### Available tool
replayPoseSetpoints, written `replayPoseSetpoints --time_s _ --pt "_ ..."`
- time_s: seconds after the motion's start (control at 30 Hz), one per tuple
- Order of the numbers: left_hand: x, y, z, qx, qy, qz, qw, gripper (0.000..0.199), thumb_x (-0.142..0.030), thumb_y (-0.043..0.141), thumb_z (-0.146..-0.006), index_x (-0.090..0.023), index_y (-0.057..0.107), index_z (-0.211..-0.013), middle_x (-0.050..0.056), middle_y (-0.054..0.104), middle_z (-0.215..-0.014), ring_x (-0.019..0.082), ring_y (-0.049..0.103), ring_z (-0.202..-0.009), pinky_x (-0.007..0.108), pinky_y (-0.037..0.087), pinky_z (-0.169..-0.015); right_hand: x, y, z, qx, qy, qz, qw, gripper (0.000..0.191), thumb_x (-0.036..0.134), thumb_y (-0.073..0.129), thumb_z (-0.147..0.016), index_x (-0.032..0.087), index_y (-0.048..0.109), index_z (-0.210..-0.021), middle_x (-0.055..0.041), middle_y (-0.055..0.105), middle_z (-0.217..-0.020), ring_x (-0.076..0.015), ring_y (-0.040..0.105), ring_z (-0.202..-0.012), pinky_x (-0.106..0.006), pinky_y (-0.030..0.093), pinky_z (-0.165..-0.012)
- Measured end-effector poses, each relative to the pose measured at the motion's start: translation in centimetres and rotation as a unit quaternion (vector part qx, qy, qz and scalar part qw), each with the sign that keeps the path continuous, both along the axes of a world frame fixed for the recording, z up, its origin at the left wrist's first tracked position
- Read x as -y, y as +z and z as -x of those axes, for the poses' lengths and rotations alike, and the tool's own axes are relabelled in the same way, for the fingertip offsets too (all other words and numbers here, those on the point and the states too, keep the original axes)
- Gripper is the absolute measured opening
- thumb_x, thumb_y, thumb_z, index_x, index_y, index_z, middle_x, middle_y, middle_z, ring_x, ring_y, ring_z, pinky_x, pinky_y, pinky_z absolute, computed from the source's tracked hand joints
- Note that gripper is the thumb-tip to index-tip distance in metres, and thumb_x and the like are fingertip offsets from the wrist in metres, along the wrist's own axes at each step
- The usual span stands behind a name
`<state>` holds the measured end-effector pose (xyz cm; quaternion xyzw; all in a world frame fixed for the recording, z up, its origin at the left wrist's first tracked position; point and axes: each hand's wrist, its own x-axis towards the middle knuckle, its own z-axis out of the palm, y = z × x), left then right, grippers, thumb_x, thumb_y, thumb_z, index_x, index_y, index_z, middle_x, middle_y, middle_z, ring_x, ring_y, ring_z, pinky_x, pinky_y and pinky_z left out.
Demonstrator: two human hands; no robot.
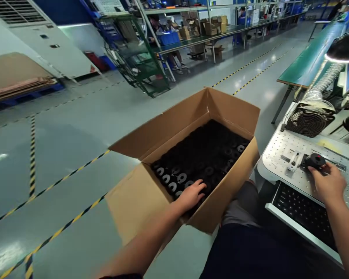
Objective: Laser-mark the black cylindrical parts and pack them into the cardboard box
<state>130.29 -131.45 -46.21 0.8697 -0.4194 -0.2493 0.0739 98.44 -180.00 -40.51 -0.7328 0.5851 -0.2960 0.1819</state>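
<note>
My left hand (pixel 192 195) reaches into an open cardboard box (pixel 235 174), its fingers bent over black round parts; what they hold, if anything, is hidden. Rows of these dark parts (pixel 182 178), several with grey ring-shaped tops, fill the box. On the right, my right hand (pixel 330 180) has its thumb and fingers around a black cylindrical part (pixel 315 160) with a centre hole and a small red spot on top. That part sits beside a small metal fixture (pixel 293 161) on the perforated white work plate (pixel 275 155).
A black fan (pixel 310 122) and a ring lamp (pixel 344 48) stand behind the plate. Below it is a keyboard (pixel 302 211) on a pulled-out tray. A green wheeled rack (pixel 142 58) and a long bench with seated people lie beyond the box.
</note>
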Motion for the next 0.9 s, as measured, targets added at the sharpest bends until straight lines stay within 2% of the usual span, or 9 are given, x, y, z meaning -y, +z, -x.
replayPoseSetpoints --time_s 0.17,0.3,0.43,0.57,0.63,0.73,0.83,0.9 --pt "-0.7 -0.4 0.2 0.008 0.004 0.06 0.998 0.035 -0.02 0.064 -0.093 -0.022 0.06 -0.129 0.016 0.052 -0.157 0.032 0.068 -0.123 0.048 0.056 -0.108 -0.4 0.8 0.0 -0.019 -0.014 0.001 1.0 0.068 0.055 0.076 -0.071 0.018 0.072 -0.129 -0.0145 0.077 -0.116 -0.0353 0.069 -0.109 -0.047 0.048 -0.101" --pt "-1.2 -0.2 -0.6 0.027 0.011 0.103 0.994 0.028 -0.022 0.056 -0.098 -0.021 0.056 -0.126 0.016 0.054 -0.15 0.026 0.07 -0.109 0.045 0.06 -0.098 -0.4 0.8 0.1 -0.016 -0.01 -0.003 1.0 0.07 0.056 0.078 -0.069 0.019 0.072 -0.128 -0.0159 0.077 -0.119 -0.037 0.069 -0.111 -0.047 0.047 -0.101" --pt "-1.6 -0.2 -1.3 0.05 0.01 0.128 0.99 0.024 -0.02 0.053 -0.098 -0.02 0.058 -0.122 0.015 0.058 -0.14 0.026 0.067 -0.112 0.045 0.059 -0.101 -0.3 0.4 0.4 0.006 -0.008 0.001 1.0 0.076 0.056 0.08 -0.067 0.019 0.07 -0.132 -0.0188 0.076 -0.122 -0.0383 0.069 -0.113 -0.05 0.046 -0.101" --pt "-1.3 -0.2 -1.3 0.078 -0.005 0.141 0.987 0.021 -0.015 0.055 -0.095 -0.02 0.063 -0.113 0.016 0.057 -0.14 0.031 0.056 -0.131 0.052 0.049 -0.115 -0.4 0.3 0.9 0.013 -0.001 -0.001 1.0 0.078 0.06 0.079 -0.068 0.018 0.069 -0.133 -0.019 0.076 -0.122 -0.0389 0.07 -0.112 -0.052 0.047 -0.1" --pt "-0.8 0.0 -1.0 0.087 -0.014 0.146 0.985 0.024 -0.012 0.054 -0.093 -0.02 0.065 -0.113 0.016 0.055 -0.141 0.033 0.052 -0.134 0.053 0.047 -0.116 -0.5 0.5 1.1 0.012 0.0 -0.007 1.0 0.08 0.063 0.077 -0.068 0.018 0.069 -0.134 -0.0191 0.076 -0.123 -0.0395 0.07 -0.113 -0.052 0.046 -0.101" --pt "0.2 0.3 -0.3 0.084 -0.034 0.146 0.985 0.023 -0.013 0.054 -0.095 -0.02 0.066 -0.113 0.015 0.057 -0.138 0.032 0.052 -0.131 0.051 0.048 -0.112 -0.9 1.0 1.3 0.013 -0.002 -0.012 1.0 0.081 0.064 0.076 -0.067 0.018 0.069 -0.134 -0.0181 0.076 -0.125 -0.0396 0.069 -0.115 -0.051 0.045 -0.103" --pt "1.0 0.9 0.5 0.064 -0.058 0.129 0.988 0.016 -0.019 0.06 -0.095 -0.02 0.067 -0.11 0.014 0.06 -0.133 0.031 0.055 -0.124 0.049 0.049 -0.108 -1.3 1.6 1.2 0.014 -0.001 -0.014 1.0 0.082 0.065 0.075 -0.067 0.019 0.068 -0.136 -0.0168 0.077 -0.125 -0.039 0.069 -0.115 -0.051 0.046 -0.104" --pt "1.0 1.5 1.0 0.051 -0.067 0.111 0.99 0.019 -0.02 0.064 -0.093 -0.021 0.066 -0.112 0.012 0.063 -0.127 0.03 0.057 -0.119 0.049 0.05 -0.105 -1.7 2.0 1.2 0.017 -0.004 -0.019 1.0 0.084 0.065 0.075 -0.067 0.019 0.068 -0.137 -0.0163 0.077 -0.126 -0.039 0.07 -0.113 -0.053 0.047 -0.103"
